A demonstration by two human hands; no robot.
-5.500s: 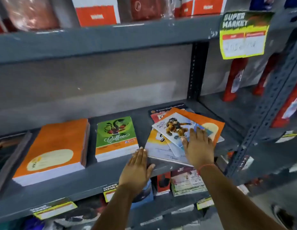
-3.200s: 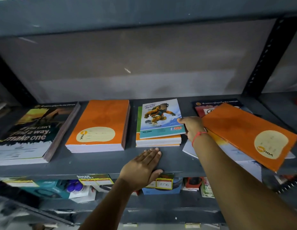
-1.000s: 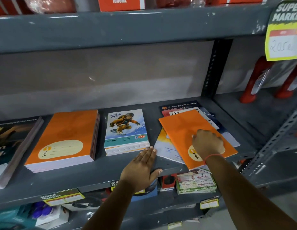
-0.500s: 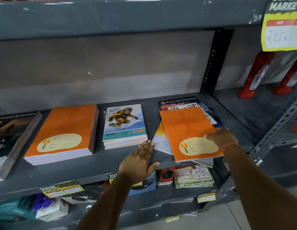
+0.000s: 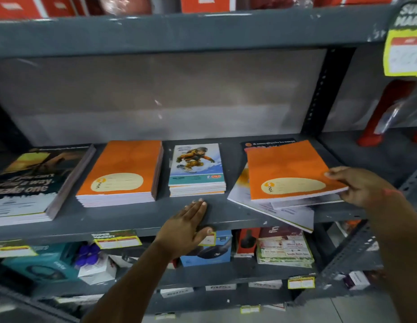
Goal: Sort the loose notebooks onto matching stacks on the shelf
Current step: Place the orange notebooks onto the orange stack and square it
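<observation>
The right hand (image 5: 359, 186), at about three o'clock in the view, has its fingers pinched on the right front corner of a loose orange notebook (image 5: 289, 170), thumb on the cover and the rest underneath; that notebook lies on top of the untidy pile of loose notebooks (image 5: 284, 212) at the right end of the grey shelf (image 5: 132, 217), its front edge raised a little off the sheets below (some of which stick out past the shelf lip at five o'clock of it). The left hand (image 5: 184, 226), near six o'clock, lies flat on the shelf's front edge with fingers stretched out and close together, thumb hooked under the lip, clasping nothing but the shelf; its fingertips stop just short of the small stack topped by a snowboarder cover (image 5: 197, 164). At nine o'clock of that stack sits the matching orange stack (image 5: 122, 169), and farther left a dark-covered stack (image 5: 30, 178) with pale lettering; the three stacks stand side by side, apart from the loose pile. A yellow price tag (image 5: 404, 54) hangs at two o'clock.
</observation>
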